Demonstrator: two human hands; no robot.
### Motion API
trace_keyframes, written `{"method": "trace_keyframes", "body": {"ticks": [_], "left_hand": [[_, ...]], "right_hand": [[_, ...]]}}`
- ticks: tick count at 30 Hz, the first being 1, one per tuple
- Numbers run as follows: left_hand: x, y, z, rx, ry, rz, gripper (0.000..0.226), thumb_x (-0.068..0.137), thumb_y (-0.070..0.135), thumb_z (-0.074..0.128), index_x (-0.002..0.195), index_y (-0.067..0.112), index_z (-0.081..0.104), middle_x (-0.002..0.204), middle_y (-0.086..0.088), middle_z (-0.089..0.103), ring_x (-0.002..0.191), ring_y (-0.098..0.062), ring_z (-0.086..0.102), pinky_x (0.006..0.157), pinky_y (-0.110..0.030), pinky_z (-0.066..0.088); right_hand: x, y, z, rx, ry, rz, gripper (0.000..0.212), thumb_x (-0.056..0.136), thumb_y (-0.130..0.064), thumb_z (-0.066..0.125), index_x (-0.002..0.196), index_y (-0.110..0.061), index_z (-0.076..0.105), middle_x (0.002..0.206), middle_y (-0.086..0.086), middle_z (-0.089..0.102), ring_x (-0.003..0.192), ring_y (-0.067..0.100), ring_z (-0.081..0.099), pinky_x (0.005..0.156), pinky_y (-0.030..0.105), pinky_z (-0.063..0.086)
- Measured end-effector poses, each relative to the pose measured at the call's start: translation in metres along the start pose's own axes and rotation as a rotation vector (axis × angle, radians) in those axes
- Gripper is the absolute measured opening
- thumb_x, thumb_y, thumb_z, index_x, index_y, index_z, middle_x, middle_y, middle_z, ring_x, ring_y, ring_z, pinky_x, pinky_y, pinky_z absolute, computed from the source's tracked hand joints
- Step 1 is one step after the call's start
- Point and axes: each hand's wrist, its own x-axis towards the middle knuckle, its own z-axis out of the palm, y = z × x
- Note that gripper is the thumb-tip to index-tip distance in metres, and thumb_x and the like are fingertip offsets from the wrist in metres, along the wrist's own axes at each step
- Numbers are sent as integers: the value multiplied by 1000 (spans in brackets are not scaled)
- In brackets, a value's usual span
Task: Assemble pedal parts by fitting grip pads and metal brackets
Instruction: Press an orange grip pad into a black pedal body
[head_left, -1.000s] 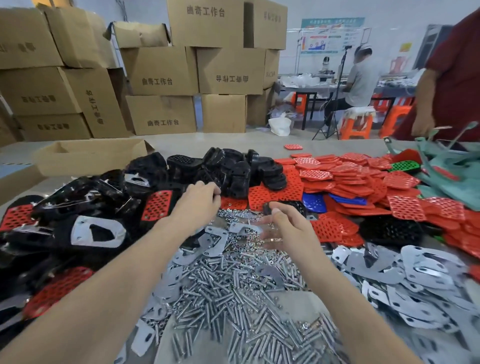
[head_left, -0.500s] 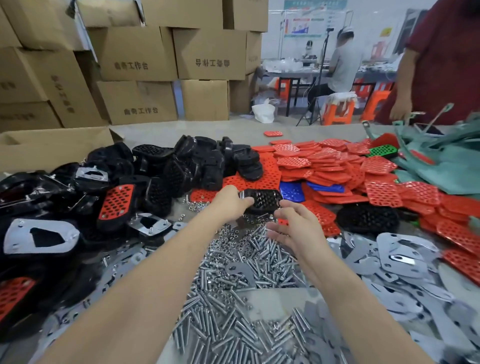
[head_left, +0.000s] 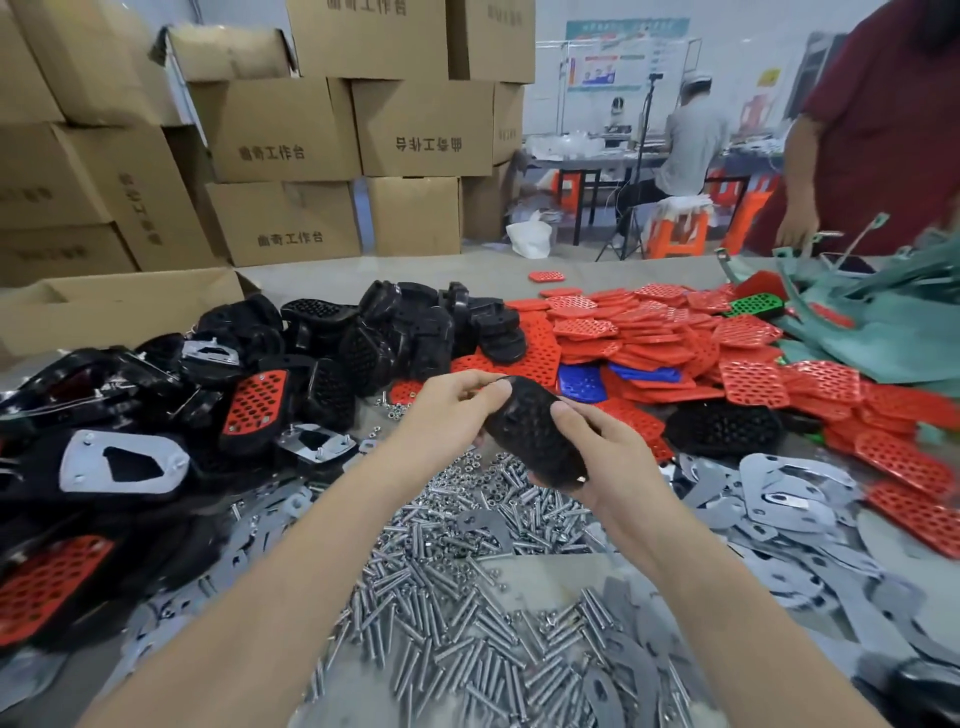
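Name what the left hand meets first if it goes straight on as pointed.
Left hand, gripping the black pedal piece, points away and right; likely the blue grip pad first, with red pads beyond. Depth is unclear.

Black honeycomb-holed pedal body (head_left: 535, 434) — tilted, aloft above the screw pile (head_left: 467, 613)
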Motion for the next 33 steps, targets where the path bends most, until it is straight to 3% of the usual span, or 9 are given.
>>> {"method": "trace_keyframes", "body": {"ticks": [4,6,9,12,15,18,21,27,33], "left_hand": [[-2,5,1,-122,80,-22,21,102,30,58,103,17,74,87,3,74,71,-11,64,67,-27,53],[-1,3,0,-133,126,-56,20,103,28,55,98,19,72,84,5,74,69,-8,65,59,-22,51],[-2,-3,1,69,98,-67,18,104,28,52,95,26,66,88,6,72,68,-4,65,61,-22,54],[-3,-9,9,220,14,-69,15,105,28,49,101,25,63,93,4,72,79,-16,66,71,-37,55],[-3,-11,21,274,-37,-83,16,105,26,48,112,21,62,93,3,71,80,-22,65,74,-44,58],[1,-12,34,376,-38,-56,20,105,26,48,117,19,63,97,7,68,86,-21,69,74,-38,56],[11,-11,50,497,-49,-9,26,105,30,47,125,21,62,102,13,61,74,-1,58,61,-22,48],[33,-8,86,817,-162,18,51,104,47,48,141,12,50,138,-13,53,126,-31,51,106,-47,43],[40,-9,100,847,-181,-7,58,98,48,60,142,13,46,137,-12,51,129,-33,46,105,-47,42]], "right_hand": [[-6,1,-5,154,-56,-19,21,103,-10,60,121,-6,69,109,15,78,88,21,78,69,36,63],[-6,2,-10,269,-27,-9,20,103,-6,58,120,-4,68,107,12,79,89,22,78,69,35,64],[-8,0,-22,394,-6,-2,22,103,1,53,119,-2,67,108,15,79,93,25,78,77,35,65],[-10,1,-32,420,21,-18,25,101,8,49,120,2,65,110,21,77,99,30,77,85,35,64],[-11,2,-39,461,86,-30,27,99,12,48,120,7,63,107,23,77,90,27,78,81,33,64],[-11,0,-48,516,126,-47,32,99,12,48,128,8,61,116,26,73,92,27,77,80,31,64],[-11,-2,-55,572,142,-75,37,99,12,47,134,9,57,123,28,70,98,29,75,86,34,64],[-9,-7,-64,684,142,-125,34,97,15,42,127,12,59,118,26,72,90,26,77,84,36,64],[-11,-6,-71,726,121,-133,36,94,13,41,122,8,63,115,21,76,96,25,77,84,34,63]]}}
